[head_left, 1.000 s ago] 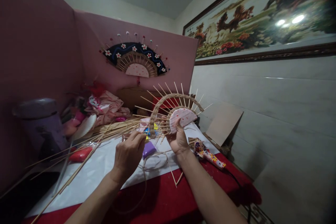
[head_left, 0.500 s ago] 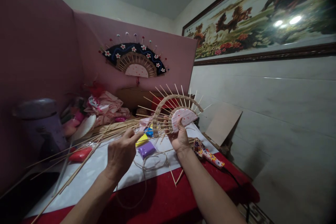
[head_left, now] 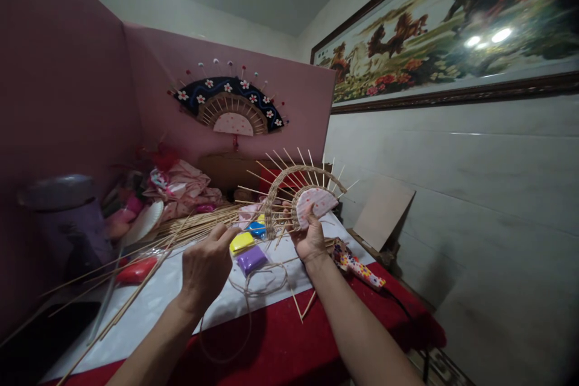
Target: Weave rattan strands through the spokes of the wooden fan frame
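Note:
My right hand [head_left: 310,238] grips a fan frame [head_left: 314,208] by its pink dotted half-round base, thumb on the front and fingers behind. Thin bamboo sticks spread outward from that base. A woven twine band arches across the sticks, and a second woven band hugs the base. Just left of the frame, my left hand [head_left: 208,268] is closed in a pinch near the stick ends. A strand of twine [head_left: 248,329] loops below this hand onto the table; its exact path at the fingertips is hard to see.
Purple clay [head_left: 251,260], yellow clay [head_left: 242,243] and a red packet [head_left: 136,269] lie on white paper. Bamboo sticks [head_left: 199,221] are heaped behind. A flower-patterned glue gun [head_left: 359,268] with a cord lies at right. A finished fan [head_left: 233,105] hangs on the pink panel.
The whole view has shifted slightly. My left hand stays pinched, a touch further left, and my right hand keeps the fan frame in nearly the same pose.

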The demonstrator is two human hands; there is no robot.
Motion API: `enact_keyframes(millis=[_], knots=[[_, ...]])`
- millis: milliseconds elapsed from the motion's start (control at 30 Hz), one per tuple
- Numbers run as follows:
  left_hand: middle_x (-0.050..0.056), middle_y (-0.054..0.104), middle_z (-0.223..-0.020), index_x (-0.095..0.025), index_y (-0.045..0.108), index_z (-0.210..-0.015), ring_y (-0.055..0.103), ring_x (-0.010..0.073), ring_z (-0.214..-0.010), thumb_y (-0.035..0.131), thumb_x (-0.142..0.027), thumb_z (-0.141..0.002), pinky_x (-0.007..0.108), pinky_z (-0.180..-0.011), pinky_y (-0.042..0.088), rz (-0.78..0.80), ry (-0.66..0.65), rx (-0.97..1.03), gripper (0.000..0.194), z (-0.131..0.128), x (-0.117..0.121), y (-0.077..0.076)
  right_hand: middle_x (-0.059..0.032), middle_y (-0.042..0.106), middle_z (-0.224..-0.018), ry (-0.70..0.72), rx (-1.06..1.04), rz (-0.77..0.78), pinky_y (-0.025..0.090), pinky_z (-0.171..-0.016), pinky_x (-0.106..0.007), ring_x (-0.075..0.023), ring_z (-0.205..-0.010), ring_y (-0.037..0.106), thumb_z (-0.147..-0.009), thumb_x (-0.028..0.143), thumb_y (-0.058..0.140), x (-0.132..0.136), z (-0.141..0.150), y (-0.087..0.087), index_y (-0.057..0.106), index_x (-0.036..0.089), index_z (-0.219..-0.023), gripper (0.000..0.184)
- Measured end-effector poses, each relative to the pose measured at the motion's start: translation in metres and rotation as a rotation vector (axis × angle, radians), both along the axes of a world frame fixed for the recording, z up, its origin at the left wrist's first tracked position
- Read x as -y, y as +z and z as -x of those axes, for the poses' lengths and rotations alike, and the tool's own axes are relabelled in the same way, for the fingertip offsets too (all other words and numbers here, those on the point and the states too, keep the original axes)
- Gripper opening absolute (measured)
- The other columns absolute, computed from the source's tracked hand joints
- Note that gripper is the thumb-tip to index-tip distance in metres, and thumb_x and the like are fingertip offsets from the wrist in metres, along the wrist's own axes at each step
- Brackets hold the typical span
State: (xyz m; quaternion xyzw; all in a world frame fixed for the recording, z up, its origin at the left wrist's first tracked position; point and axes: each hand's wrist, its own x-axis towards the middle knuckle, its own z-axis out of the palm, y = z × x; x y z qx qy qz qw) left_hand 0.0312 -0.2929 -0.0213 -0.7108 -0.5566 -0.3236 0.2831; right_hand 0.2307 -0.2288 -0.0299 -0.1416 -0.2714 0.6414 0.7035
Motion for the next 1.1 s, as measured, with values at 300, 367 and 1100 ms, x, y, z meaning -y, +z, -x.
enact_keyframes(millis=[300, 367, 1100], knots=[[0.001, 0.064, -0.066, -0.020, 0.070, -0.077, 0.055, 0.0141, -0.061, 0.051, -0.019, -0.069, 0.023, -0.054, 0.040, 0.320, -0.564, 0.889, 0.021, 0.003, -0.015, -0.003, -0.0050, 0.070, -0.082, -0.019, -0.047, 0.064, 0.049, -0.045, -0.022, -0.0145, -0.061, 0.064, -0.075, 0.040, 0.057, -0.001, -0.005, 0.001, 0.060, 0.017, -0.098, 0.032], [0.000, 0.060, -0.056, -0.018, 0.071, -0.073, 0.048, 0.0106, -0.049, 0.055, -0.020, -0.064, 0.020, -0.044, 0.034, 0.418, -0.627, 1.052, 0.019, 0.000, -0.015, -0.002, -0.0052, 0.069, -0.082, -0.003, -0.060, 0.063, 0.049, -0.045, -0.022, -0.0146, -0.061, 0.064, -0.075, 0.039, 0.058, -0.001, -0.005, 0.000, 0.059, 0.017, -0.099, 0.032], [0.001, 0.057, -0.051, -0.011, 0.069, -0.072, 0.042, 0.0059, -0.044, 0.075, -0.035, -0.053, 0.018, -0.041, 0.029, 0.826, -0.768, 1.320, 0.031, -0.028, -0.011, -0.021, -0.0082, 0.069, -0.080, 0.182, -0.136, 0.060, 0.051, -0.049, -0.025, -0.0163, -0.067, 0.064, -0.080, 0.036, 0.054, 0.004, 0.010, 0.000, 0.058, 0.011, -0.101, 0.033]])
